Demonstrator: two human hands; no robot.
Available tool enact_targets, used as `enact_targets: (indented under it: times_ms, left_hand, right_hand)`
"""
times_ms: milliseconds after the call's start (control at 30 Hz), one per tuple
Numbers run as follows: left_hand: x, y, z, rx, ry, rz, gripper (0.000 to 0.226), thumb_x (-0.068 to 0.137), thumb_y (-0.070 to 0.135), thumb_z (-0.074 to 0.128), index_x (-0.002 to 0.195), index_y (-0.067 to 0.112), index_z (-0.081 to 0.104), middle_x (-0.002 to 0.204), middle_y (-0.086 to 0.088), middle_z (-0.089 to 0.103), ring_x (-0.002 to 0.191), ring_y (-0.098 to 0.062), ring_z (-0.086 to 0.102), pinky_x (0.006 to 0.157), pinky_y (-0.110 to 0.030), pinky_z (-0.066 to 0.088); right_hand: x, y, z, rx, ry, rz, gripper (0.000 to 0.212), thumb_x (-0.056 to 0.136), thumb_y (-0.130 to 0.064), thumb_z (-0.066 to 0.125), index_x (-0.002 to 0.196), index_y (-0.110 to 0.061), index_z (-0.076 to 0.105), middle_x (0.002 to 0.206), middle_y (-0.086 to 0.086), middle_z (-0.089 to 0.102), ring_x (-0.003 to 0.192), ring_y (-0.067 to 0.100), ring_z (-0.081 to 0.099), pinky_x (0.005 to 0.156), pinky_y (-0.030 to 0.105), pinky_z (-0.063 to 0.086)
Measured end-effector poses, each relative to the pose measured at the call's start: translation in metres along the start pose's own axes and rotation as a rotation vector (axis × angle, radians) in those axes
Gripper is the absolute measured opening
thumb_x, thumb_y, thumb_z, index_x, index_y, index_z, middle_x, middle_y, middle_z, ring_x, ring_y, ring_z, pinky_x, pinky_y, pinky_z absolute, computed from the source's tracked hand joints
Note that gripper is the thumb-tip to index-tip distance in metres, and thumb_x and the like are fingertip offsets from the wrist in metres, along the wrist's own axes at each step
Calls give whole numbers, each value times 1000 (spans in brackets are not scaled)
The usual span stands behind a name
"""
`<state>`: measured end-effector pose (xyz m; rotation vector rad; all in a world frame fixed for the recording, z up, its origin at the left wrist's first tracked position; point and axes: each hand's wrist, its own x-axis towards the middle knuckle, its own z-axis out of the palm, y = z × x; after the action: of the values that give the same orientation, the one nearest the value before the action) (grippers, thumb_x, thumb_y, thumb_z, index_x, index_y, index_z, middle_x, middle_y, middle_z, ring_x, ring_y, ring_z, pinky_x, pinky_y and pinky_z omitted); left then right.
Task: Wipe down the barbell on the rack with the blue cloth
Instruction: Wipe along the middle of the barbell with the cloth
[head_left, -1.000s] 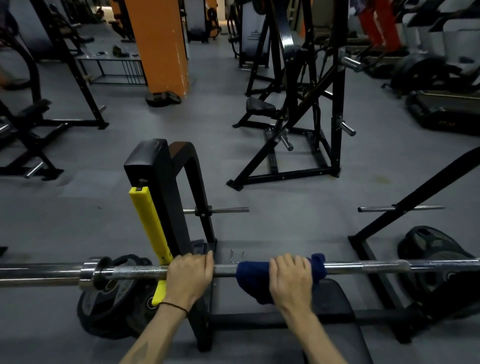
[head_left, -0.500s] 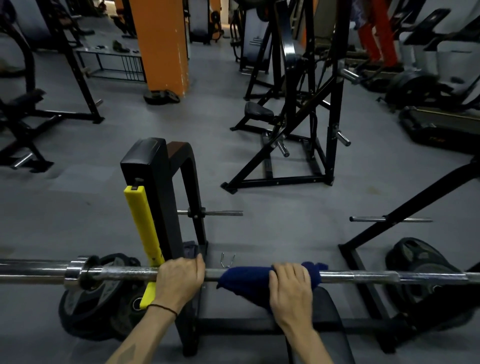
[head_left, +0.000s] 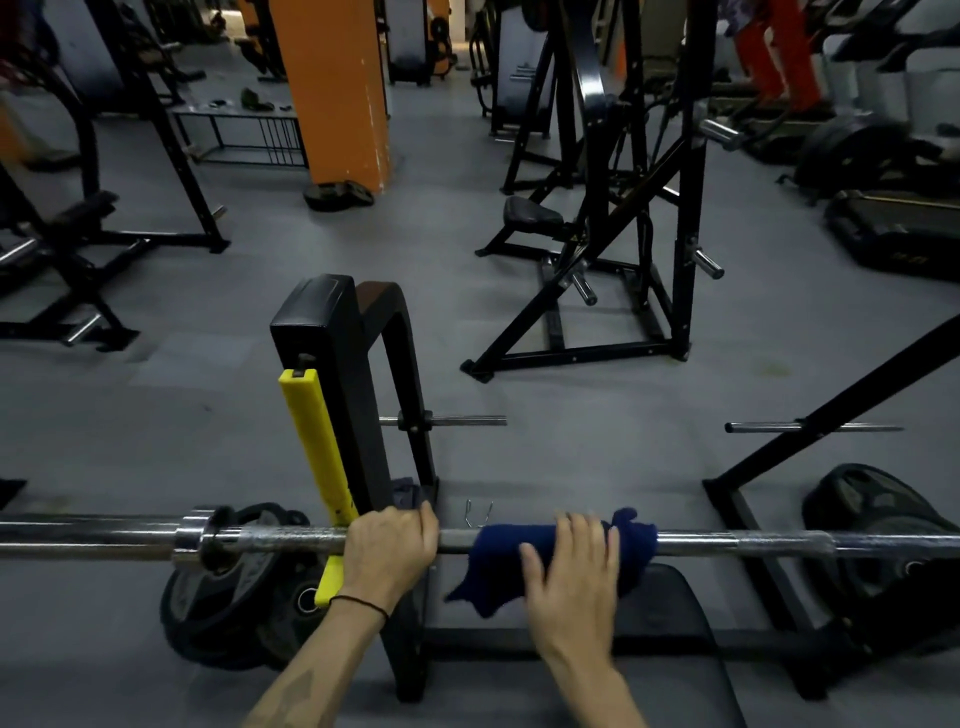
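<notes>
A chrome barbell (head_left: 727, 543) runs across the bottom of the head view, resting on a black rack upright (head_left: 340, 395) with a yellow guard (head_left: 317, 447). My left hand (head_left: 389, 553) grips the bar just right of that upright, fingers curled over it. The blue cloth (head_left: 636, 543) is draped over the bar's middle and hangs down on the near side. My right hand (head_left: 574, 577) lies on top of the cloth, holding it against the bar with fingers wrapped over. The bar under the cloth is hidden.
Black weight plates lean by the rack at the left (head_left: 234, 597) and right (head_left: 872, 525). A black bench pad (head_left: 675, 623) lies under my right arm. Beyond stand another black machine frame (head_left: 613, 249), an orange pillar (head_left: 337, 88) and treadmills (head_left: 893, 218).
The cloth has spread leftward along the bar, toward my left hand, with my right hand on it. My left hand keeps its grip. The camera has shifted slightly.
</notes>
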<state>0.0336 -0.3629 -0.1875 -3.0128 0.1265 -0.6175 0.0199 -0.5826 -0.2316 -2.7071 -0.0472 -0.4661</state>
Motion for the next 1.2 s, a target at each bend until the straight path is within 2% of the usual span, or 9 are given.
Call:
enact_targets:
  times_ms: [167, 333, 533, 700, 800, 900, 967, 1067, 1200]
  left_hand:
    - [-4, -1, 6, -2, -25, 55, 38, 85, 20, 44, 56, 11, 66, 38, -4, 50, 28, -26, 48, 28, -26, 37]
    - [-3, -6, 1, 74, -101, 115, 7, 71, 16, 71, 71, 10, 75, 41, -7, 52, 28, -29, 48, 33, -25, 33]
    - [-3, -1, 11, -15, -67, -63, 44, 86, 26, 39, 54, 12, 65, 40, -6, 51, 30, -30, 49, 34, -27, 34]
    - [-8, -4, 24, -14, -194, -32, 51, 93, 25, 34, 60, 11, 70, 45, -6, 57, 36, -28, 55, 37, -28, 40]
    - [-5, -7, 8, 61, -252, 30, 22, 81, 23, 60, 68, 10, 73, 45, -6, 54, 33, -28, 51, 35, -27, 37]
    - [-5, -8, 7, 110, -254, 95, 24, 61, 10, 81, 84, 4, 77, 46, -10, 53, 32, -29, 49, 35, -28, 37]
    - [-7, -7, 7, 84, -273, 22, 23, 83, 18, 57, 78, 9, 77, 46, -9, 54, 33, -29, 51, 36, -29, 39]
    - [-10, -5, 26, 41, -194, 18, 54, 94, 20, 27, 72, 10, 75, 47, -10, 55, 37, -30, 54, 41, -29, 38]
    - [-7, -8, 23, 122, -156, 65, 40, 90, 17, 39, 70, 11, 72, 46, -8, 54, 36, -29, 53, 39, -31, 42]
  right_hand:
    - [-30, -89, 21, -18, -135, -366, 76, 103, -67, 19, 152, -14, 42, 160, 8, 41, 148, 26, 38, 115, 48, 23]
    - [-10, -4, -1, -64, -104, -448, 64, 106, -57, 30, 160, -23, 32, 168, -4, 25, 153, 19, 29, 122, 43, 19]
    - [-15, -25, 13, -34, -60, -88, 79, 104, -65, 23, 155, -6, 38, 165, 12, 31, 155, 32, 19, 124, 45, 7]
    - [-10, -73, 21, -52, -94, -454, 66, 105, -63, 28, 153, -18, 39, 159, 0, 41, 150, 21, 35, 117, 40, 21]
    - [5, -25, 7, -49, -81, -482, 63, 105, -58, 31, 152, -19, 45, 149, -2, 54, 140, 20, 47, 118, 37, 24]
    - [20, 34, -5, -43, 2, -361, 54, 105, -50, 39, 132, -11, 65, 119, 4, 67, 109, 26, 61, 112, 41, 35]
    - [27, 42, -8, -40, 50, -287, 40, 103, -43, 40, 107, -16, 70, 98, -1, 64, 90, 25, 60, 103, 40, 39]
    - [32, 1, 7, -65, 69, -211, 31, 99, -33, 44, 74, -22, 60, 75, -2, 58, 74, 25, 53, 80, 42, 42]
    - [29, -77, 33, -94, 49, -411, 32, 95, -27, 49, 66, -23, 60, 65, -1, 60, 63, 22, 54, 70, 40, 47]
